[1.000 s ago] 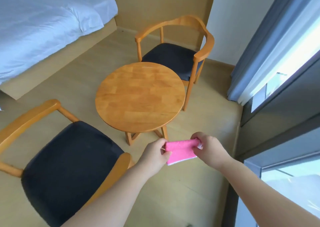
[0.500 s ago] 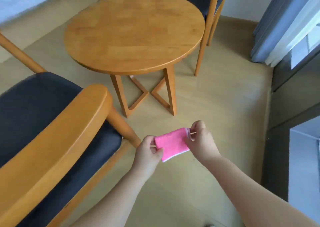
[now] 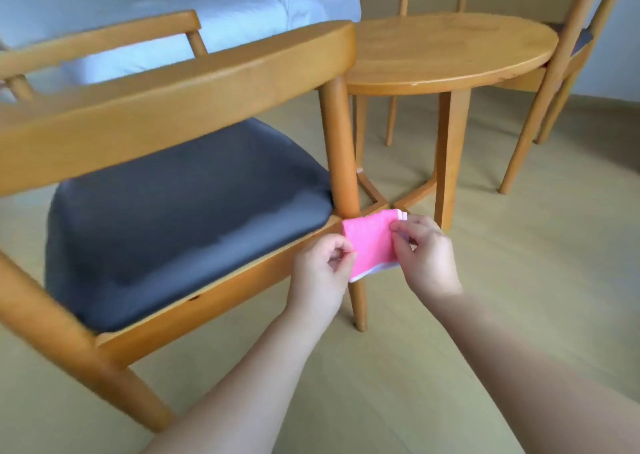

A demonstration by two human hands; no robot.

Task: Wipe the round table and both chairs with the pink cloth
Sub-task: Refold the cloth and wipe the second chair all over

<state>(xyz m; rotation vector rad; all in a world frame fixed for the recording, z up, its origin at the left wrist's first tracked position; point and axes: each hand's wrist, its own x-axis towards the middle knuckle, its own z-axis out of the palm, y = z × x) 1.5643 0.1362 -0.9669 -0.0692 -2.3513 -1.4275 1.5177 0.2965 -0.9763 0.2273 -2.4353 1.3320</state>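
Note:
A small folded pink cloth (image 3: pixel 371 242) with a white underside hangs between my two hands. My left hand (image 3: pixel 322 273) pinches its left edge and my right hand (image 3: pixel 424 256) pinches its right edge. They hover just in front of the front right leg of the near wooden chair (image 3: pixel 173 83), whose dark seat cushion (image 3: pixel 180 207) fills the left. The round wooden table (image 3: pixel 446 48) stands behind it at upper right. Only the frame and legs of the second chair (image 3: pixel 568 55) show, beyond the table at the far right.
A bed with white bedding (image 3: pixel 242 13) lies behind the near chair at the upper left. Light wooden floor (image 3: pixel 519 280) spreads to the right and in front. The table's crossed leg braces (image 3: pixel 384 197) sit low behind my hands.
The view has dropped low and swung left, so the near chair now looms close and the bed shows behind it. Both hands still pinch the pink cloth, now beside the chair's front leg.

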